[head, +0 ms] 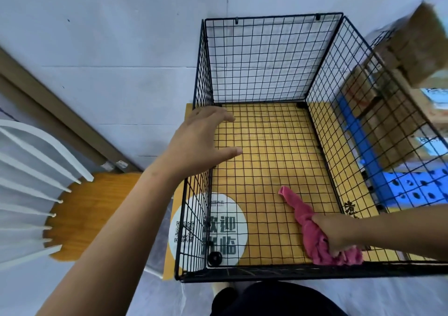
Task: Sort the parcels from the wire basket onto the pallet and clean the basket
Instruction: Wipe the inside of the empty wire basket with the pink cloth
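The black wire basket (266,61) stands open-topped on a yellow mat (178,199), with no parcels inside. My right hand (334,233) reaches in from the right and grips a bunched pink cloth (305,218) that lies on the basket's floor near the front right corner. My left hand (201,138) hovers with fingers spread at the top of the basket's left wall; whether it touches the wire I cannot tell. Brown cardboard parcels (388,126) are stacked on the blue pallet (407,189) behind the right wall.
A wooden chair seat (89,209) with a white spindle back (31,170) stands to the left. A brown baseboard strip (60,117) runs diagonally along the pale floor. My dark-clothed legs (274,298) are right in front of the basket.
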